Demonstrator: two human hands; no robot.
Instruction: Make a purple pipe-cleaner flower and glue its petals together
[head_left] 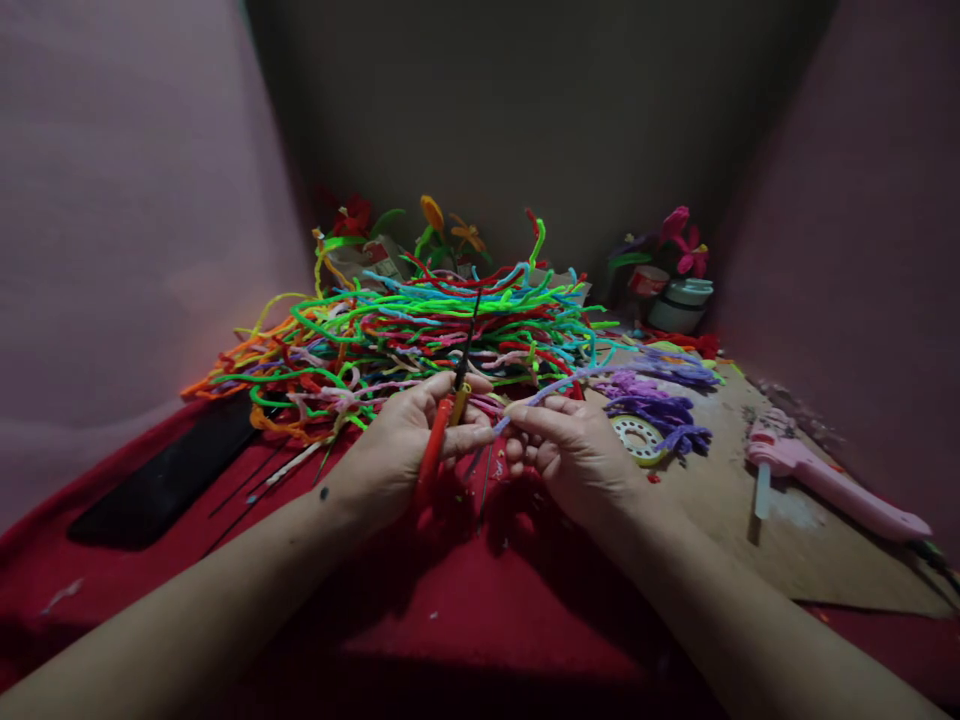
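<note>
My left hand (409, 435) is closed round a red-handled tool (435, 445) with a thin dark shaft (469, 335) that points up and away over the pile. My right hand (570, 450) pinches the end of a purple pipe cleaner (570, 380), which runs up to the right. The two hands almost touch above the red cloth (465, 600). Just behind them lies a big heap of pipe cleaners (420, 335) in green, red, blue, orange and pink.
A pink glue gun (825, 480) lies on a brown board (750, 540) at right, beside purple pipe-cleaner pieces (660, 405) and a tape roll (636, 437). A flat black object (165, 480) rests at left. Pipe-cleaner flowers (686, 245) and a jar (681, 303) stand at the back. Pink walls close both sides.
</note>
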